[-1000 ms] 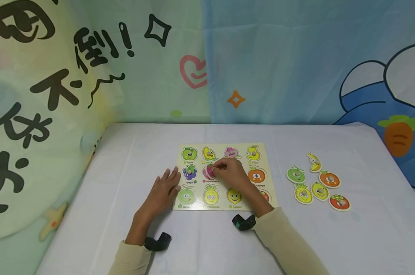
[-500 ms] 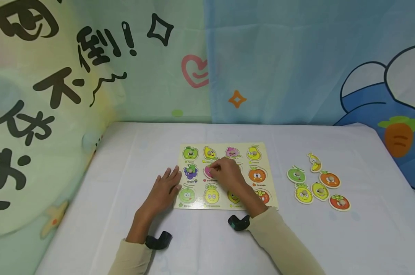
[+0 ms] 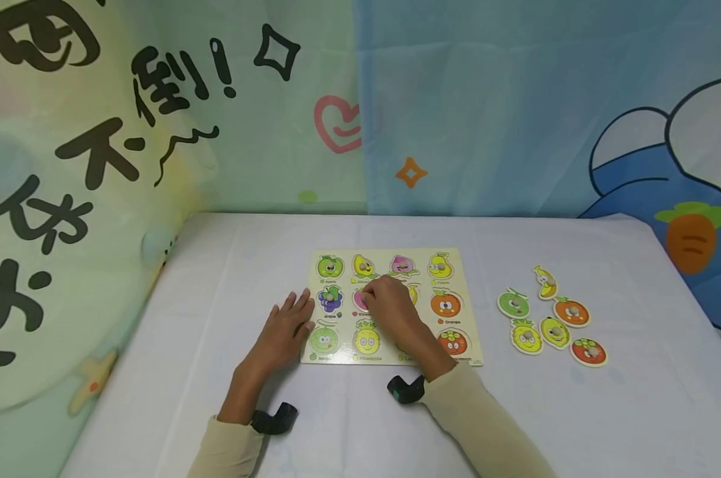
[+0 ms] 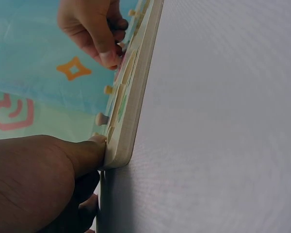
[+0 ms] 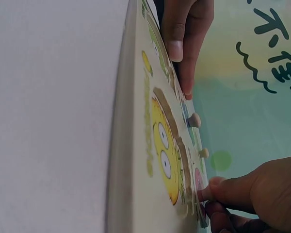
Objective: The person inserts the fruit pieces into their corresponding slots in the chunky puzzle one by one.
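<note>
A fruit puzzle board (image 3: 384, 254) lies flat on the white table. My right hand (image 3: 392, 307) pinches the knob of the strawberry puzzle piece (image 3: 359, 300), which sits at its spot in the middle row, partly covered by the fingers. In the right wrist view, thumb and finger meet on the pink knob (image 5: 205, 194). My left hand (image 3: 284, 332) rests at the board's left edge with fingers spread. Its thumb (image 4: 89, 151) touches the board's corner area. Knobbed apple (image 3: 330, 267), mango (image 3: 363, 266), peach (image 3: 403, 265), pear (image 3: 440, 266) and grape (image 3: 330, 299) pieces sit in the board.
Right of the board lie several loose pieces: banana (image 3: 545, 282), green melon (image 3: 512, 304), orange (image 3: 571, 311), pineapple (image 3: 526, 336), lemon (image 3: 555, 332) and a red tomato-like fruit (image 3: 589, 352). A printed curtain (image 3: 486, 119) hangs behind the table.
My right wrist and forearm have swung somewhat left, while the fingers stay at the strawberry piece. More of the board's right side shows. The left hand keeps its place.
</note>
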The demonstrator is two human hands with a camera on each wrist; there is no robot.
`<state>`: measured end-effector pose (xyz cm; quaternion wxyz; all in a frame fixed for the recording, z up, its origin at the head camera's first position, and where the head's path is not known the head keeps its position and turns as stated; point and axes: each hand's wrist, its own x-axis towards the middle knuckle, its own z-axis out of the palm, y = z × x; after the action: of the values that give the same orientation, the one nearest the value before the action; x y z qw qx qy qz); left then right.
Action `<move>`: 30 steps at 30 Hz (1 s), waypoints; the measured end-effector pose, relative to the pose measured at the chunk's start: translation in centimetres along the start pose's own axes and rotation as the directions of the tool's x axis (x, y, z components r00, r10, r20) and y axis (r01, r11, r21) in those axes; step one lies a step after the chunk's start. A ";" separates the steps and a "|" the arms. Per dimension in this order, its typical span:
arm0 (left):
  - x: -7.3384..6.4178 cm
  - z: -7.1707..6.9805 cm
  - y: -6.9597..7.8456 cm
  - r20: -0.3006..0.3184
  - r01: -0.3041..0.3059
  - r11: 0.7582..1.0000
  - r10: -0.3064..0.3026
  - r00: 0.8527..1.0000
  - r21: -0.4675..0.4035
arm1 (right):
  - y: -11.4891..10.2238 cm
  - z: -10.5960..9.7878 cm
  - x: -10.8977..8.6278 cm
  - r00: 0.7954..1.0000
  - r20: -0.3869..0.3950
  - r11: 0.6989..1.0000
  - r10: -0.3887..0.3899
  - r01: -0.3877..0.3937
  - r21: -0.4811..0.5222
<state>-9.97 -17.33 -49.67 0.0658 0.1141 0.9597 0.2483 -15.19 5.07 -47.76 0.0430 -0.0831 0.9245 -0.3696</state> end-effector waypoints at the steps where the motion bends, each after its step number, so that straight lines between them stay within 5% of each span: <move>1: 0.0 0.0 0.0 0.000 0.000 1.000 0.000 1.000 -0.001 | -0.1 0.1 0.0 1.000 -0.004 1.000 -0.002 0.002 -0.005; 30: 0.0 0.1 -0.2 0.009 -0.005 1.000 0.005 1.000 -0.005 | 0.3 0.0 -0.4 0.999 -0.010 0.999 -0.034 0.034 -0.027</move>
<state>-9.97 -17.42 -49.84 0.0696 0.1176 0.9585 0.2503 -14.80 5.32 -47.95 0.0306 -0.0972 0.9280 -0.3584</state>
